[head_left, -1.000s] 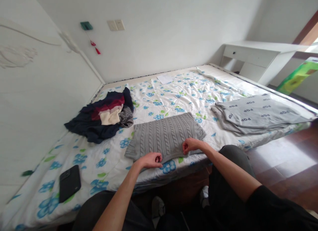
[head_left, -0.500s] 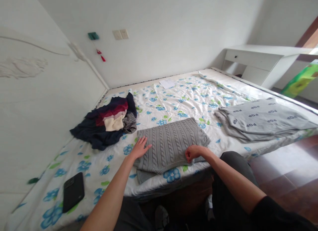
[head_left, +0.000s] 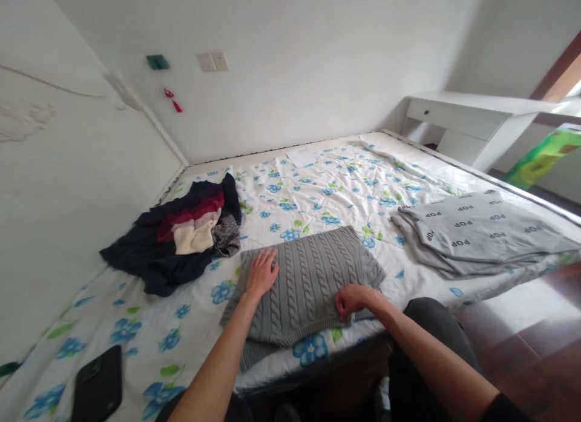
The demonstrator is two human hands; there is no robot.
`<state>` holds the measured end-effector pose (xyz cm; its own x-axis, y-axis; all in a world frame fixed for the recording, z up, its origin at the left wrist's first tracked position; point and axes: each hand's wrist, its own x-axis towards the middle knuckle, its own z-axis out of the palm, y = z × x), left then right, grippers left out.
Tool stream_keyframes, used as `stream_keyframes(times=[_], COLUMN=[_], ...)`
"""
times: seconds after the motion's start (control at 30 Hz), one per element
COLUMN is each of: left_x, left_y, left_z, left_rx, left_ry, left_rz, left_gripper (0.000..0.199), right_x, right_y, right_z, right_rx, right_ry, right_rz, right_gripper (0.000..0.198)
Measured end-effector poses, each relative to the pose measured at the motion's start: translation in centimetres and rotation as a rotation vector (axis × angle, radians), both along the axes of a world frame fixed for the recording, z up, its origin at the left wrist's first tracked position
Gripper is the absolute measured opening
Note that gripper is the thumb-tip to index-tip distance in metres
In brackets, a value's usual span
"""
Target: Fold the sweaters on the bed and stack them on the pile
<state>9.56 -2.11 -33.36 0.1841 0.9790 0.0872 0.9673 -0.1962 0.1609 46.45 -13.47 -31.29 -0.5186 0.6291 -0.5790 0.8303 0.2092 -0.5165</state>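
Home bedroom: bed (head_left: 403, 147) with blue-flowered sheet (head_left: 313, 198), white desk (head_left: 463, 119) alongside, wall socket (head_left: 220, 61).

Left hand (head_left: 263, 275) and right hand (head_left: 356, 301): bare. Left forearm (head_left: 222, 355) and right forearm (head_left: 424, 340): bare. Sleeve (head_left: 506, 410), right arm: black, plain where visible. Trousers (head_left: 433, 322): dark grey over the right knee, nearly black in shadow below. Left shoe (head_left: 287, 413): greyish, partly visible, detail blurred. Right shoe (head_left: 384, 389): pale, partly visible, detail indistinct.

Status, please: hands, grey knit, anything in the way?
Left hand open on knit. Right hand curled at near edge. Knit lies on bed. Dark clothes, phone to its left; neither covers it.
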Motion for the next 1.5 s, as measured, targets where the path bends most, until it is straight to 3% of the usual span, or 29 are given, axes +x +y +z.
stream_keyframes(times=[0.1,0.2,0.33,0.43,0.67,0.77,0.83,1.0,1.17,1.33,1.4,1.5], left_x=[-0.3,-1.2,-1.1,-0.4,-0.6,-1.0,-1.2,-0.9,-0.8,-0.8,-0.7,-0.7], left_y=[-0.2,-0.1,-0.3,-0.6,-0.9,-1.0,-1.0,-0.9,-0.9,-0.9,-0.8,-0.7], left_z=[-1.2,-2.3,-2.8,-2.9,-3.1,-3.2,-3.2,-3.1,-2.9,-2.9,-2.9,-3.0], left_rx=[-0.027,0.006,0.076,0.103,0.093,0.062,0.056,0.084,0.080,0.069,0.065,0.065], left_ry=[0.001,0.011,0.014,0.010,-0.012,-0.018,-0.024,-0.031,-0.043,-0.048,-0.047,-0.040], left_rz=[0.079,0.170,0.177,0.173,0.195,0.165,0.162,0.178,0.188,0.194,0.199,0.198], left_gripper=[0.066,0.070,0.071,0.072,0.072,0.071,0.070,0.070,0.068,0.069,0.070,0.070], right_x=[0.4,-0.1,-2.7,-5.9,-16.6,-19.6,-19.8,-14.0,-2.2,8.8,10.8,11.4], right_y=[-0.3,-1.2,-1.4,0.7,10.0,11.8,12.2,13.3,15.1,15.3,15.1,15.3], right_z=[0.2,0.9,1.6,1.7,0.9,-0.7,-1.9,-3.6,-3.9,-5.1,-5.7,-6.7], right_rx=[0.027,0.159,0.459,0.593,0.608,0.525,0.492,0.515,0.441,0.402,0.375,0.381], right_ry=[0.037,0.165,0.443,0.484,0.342,0.273,0.254,0.203,0.050,-0.137,-0.162,-0.125], right_rz=[-0.036,-0.108,-0.187,-0.167,-0.211,-0.215,-0.194,-0.150,-0.172,-0.367,-0.424,-0.496], right_gripper=[0.010,0.008,0.033,0.049,0.070,0.066,0.065,0.073,0.079,0.077,0.077,0.074])
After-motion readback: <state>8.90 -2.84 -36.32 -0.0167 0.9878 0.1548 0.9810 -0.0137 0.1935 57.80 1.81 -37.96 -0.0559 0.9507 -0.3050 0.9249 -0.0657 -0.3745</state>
